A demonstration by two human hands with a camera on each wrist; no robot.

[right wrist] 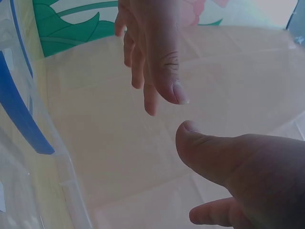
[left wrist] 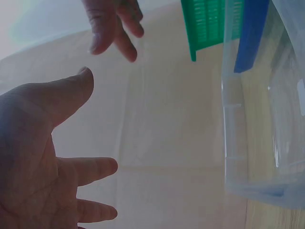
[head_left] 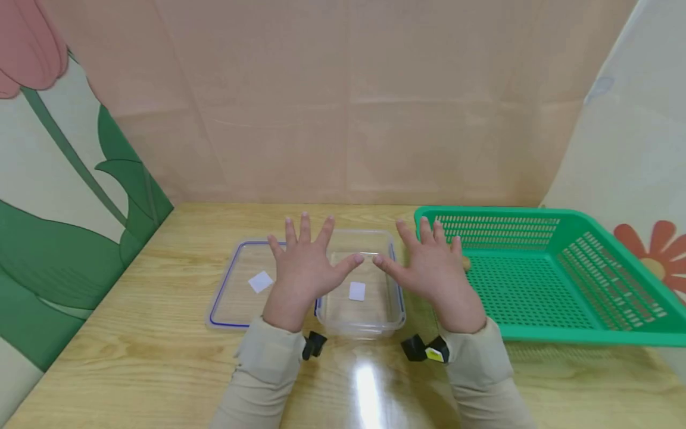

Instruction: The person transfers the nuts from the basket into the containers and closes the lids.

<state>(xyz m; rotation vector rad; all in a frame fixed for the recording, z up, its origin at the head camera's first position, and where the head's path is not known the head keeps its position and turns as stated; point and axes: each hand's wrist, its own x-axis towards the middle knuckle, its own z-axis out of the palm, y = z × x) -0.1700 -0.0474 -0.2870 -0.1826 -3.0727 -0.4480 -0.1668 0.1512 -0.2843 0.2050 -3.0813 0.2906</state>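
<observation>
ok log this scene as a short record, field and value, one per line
left hand: fingers spread, holding nothing
right hand: fingers spread, holding nothing
thumbs: pointing toward each other, apart
box: clear plastic, open, on the table
lid: clear with blue edging, off, left of the box
white squares: one at the box, one at the lid
basket: green, right of the box
tan item: at the basket, mostly hidden by the right hand

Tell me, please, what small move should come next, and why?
I would probably move the right hand into the green basket, toward the brown thing that seems to lie there, mostly hidden. This hand is nearest to the basket, and both it and the left hand are spread and hold nothing.
</observation>
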